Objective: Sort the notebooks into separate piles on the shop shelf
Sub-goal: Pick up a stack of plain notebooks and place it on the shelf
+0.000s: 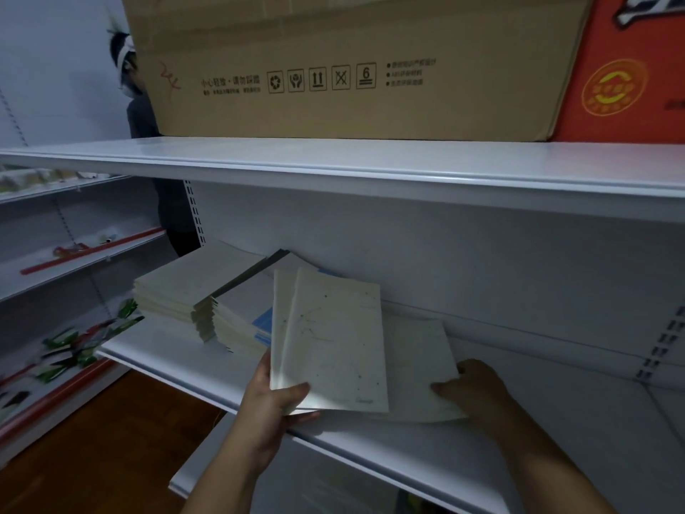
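My left hand [273,406] grips two pale notebooks with a faint constellation print [333,343] by their lower left corner, tilted up above the white shelf [519,458]. To the right, my right hand [470,387] presses on the edge of another pale notebook [419,365] lying flat on the shelf, partly under the held ones. At the left of the shelf stands a leaning stack of pale notebooks [200,287], with a lower untidy pile [244,324] beside it showing a blue cover.
A big cardboard box [352,68] and a red box [622,68] sit on the upper shelf [370,161]. A person [144,116] stands behind the shelving at the left. Side shelves at the left hold green packets [85,343] and red strips. Wooden floor lies below.
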The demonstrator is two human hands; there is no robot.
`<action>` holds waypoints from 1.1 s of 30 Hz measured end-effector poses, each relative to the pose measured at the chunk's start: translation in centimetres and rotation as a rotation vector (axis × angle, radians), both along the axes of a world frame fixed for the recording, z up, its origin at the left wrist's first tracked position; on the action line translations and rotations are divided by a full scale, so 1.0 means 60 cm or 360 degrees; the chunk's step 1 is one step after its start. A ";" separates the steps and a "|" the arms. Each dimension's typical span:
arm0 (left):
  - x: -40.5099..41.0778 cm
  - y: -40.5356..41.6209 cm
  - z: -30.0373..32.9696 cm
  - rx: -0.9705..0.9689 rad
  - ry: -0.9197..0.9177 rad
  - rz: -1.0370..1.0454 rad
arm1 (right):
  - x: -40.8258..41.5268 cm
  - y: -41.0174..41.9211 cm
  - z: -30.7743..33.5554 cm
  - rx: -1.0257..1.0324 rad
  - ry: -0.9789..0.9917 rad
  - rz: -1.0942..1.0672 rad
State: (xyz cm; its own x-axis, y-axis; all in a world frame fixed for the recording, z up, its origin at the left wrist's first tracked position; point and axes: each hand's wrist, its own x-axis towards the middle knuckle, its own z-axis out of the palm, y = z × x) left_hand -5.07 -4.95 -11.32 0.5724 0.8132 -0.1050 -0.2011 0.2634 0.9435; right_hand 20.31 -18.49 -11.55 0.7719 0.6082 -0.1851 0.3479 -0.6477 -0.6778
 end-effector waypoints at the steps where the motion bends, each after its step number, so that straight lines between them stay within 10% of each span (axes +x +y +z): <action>1: 0.000 0.001 -0.001 -0.0001 -0.0001 -0.0001 | 0.007 -0.009 0.007 0.0077 0.0057 0.0008; 10: 0.013 -0.015 0.010 0.0068 0.0072 -0.0106 | 0.016 -0.123 0.110 0.1167 0.0799 -0.0084; 20: 0.045 -0.052 0.012 -0.0033 -0.0021 -0.0372 | -0.111 -0.043 0.036 0.0846 0.0490 -0.0186; 27: 0.045 -0.072 0.016 -0.0081 -0.0068 -0.0501 | -0.143 -0.067 0.047 0.1183 0.1020 -0.0274; 33: 0.059 -0.095 0.001 -0.0158 -0.0041 -0.0881 | -0.150 -0.107 0.044 0.1185 0.0763 -0.0265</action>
